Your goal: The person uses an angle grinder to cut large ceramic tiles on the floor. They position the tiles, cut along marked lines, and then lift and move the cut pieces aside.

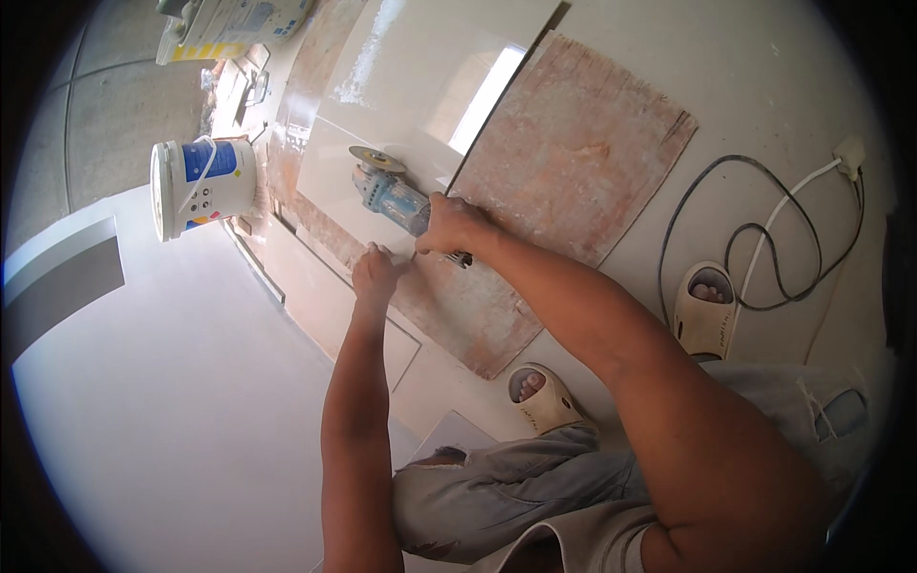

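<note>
Grinder (392,200) is sitting at eleven o'clock from centre on my feed, its disc (377,159) pointing up-left over the pale tile (415,86). I'm seeing the right hand (455,226), at twelve, wrapping closely around the grinder's rear body. Left hand (377,271), at nine, is hanging near the tile's lower edge, fingers half curled; I'm not managing to tell whether it's pinching anything. Reddish board (592,143) is lying at one to two, partly under the tile. Bucket (215,181) is standing at ten. Black cable (734,156) is looping at two to three. Slides (705,325) are showing on both feet, one at three, the other at five.
</note>
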Demonstrator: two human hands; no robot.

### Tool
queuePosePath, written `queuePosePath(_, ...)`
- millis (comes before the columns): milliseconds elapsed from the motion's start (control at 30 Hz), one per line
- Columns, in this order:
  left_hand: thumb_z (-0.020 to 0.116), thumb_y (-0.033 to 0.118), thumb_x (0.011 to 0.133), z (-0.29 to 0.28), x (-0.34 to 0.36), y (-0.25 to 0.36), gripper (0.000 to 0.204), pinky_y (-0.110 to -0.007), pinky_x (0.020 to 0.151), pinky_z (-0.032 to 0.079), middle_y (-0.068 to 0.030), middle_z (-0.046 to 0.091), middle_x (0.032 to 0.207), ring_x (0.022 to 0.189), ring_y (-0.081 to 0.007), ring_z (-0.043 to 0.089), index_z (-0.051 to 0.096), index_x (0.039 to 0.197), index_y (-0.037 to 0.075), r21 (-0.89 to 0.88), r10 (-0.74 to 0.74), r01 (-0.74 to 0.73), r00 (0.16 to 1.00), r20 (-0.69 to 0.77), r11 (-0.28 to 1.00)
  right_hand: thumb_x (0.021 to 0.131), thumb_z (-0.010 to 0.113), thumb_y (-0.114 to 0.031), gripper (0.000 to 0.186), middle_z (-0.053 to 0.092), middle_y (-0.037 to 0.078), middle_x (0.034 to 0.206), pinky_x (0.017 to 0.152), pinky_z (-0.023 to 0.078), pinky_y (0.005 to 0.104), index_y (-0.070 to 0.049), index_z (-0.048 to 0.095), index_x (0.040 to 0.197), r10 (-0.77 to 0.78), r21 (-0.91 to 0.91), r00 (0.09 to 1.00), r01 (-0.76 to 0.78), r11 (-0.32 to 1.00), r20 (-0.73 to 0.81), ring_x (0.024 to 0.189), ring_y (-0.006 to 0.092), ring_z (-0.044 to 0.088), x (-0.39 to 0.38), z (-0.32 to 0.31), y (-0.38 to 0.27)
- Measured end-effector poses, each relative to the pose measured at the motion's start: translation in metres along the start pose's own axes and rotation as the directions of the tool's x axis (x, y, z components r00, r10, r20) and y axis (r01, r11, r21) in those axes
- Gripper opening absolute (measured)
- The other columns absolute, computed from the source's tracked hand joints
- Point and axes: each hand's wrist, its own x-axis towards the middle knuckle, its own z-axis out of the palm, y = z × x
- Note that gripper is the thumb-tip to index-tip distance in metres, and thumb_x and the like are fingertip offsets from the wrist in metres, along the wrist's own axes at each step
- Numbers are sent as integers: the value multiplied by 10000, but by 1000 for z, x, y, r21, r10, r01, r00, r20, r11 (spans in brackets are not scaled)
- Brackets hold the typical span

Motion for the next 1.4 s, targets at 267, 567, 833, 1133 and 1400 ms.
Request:
queuePosePath(267,849,414,749,5,3,-3,540,-467,822,547,-209,720,966,935,-384,702,678,1039,-7,-2,5,-5,1000,-23,1000,639,819,-344,810,649,238,1247,989,518,425,2,509,1302,-22,15,1000,22,1000,-18,1177,356,639,-2,2,7)
queuePosePath(567,832,384,765,-2,0,3,514,-463,834,547,-213,723,990,945,-379,706,675,1064,-3,7,-19,19,1000,8,1000,615,819,-356,809,652,276,1201,968,526,427,38,532,1261,-43,19,997,44,999,-58,1145,385,639,-5,5,13)
queuePosePath(833,836,382,761,0,-1,2,516,-466,830,547,-214,719,1004,947,-382,704,673,1056,-9,-16,-25,25,1000,2,1000,644,836,-372,841,633,231,1288,1004,512,428,-4,506,1324,-25,-19,999,25,1000,-34,1211,352,621,-12,3,14)
queuePosePath(1133,853,416,743,2,1,-1,545,-471,830,546,-212,717,995,939,-387,702,678,1029,-13,17,24,-24,1000,12,1000,655,826,-380,821,623,214,1311,1005,512,438,-23,514,1327,-29,-19,999,28,999,-32,1224,343,614,-18,3,20)
queuePosePath(1400,854,446,743,-5,0,3,622,-470,834,546,-234,719,977,949,-392,701,643,1085,-30,24,-15,15,1000,20,1000,667,811,-397,834,617,205,1320,1027,493,452,-28,501,1348,-27,-17,999,26,1000,-22,1242,340,600,-23,3,22)
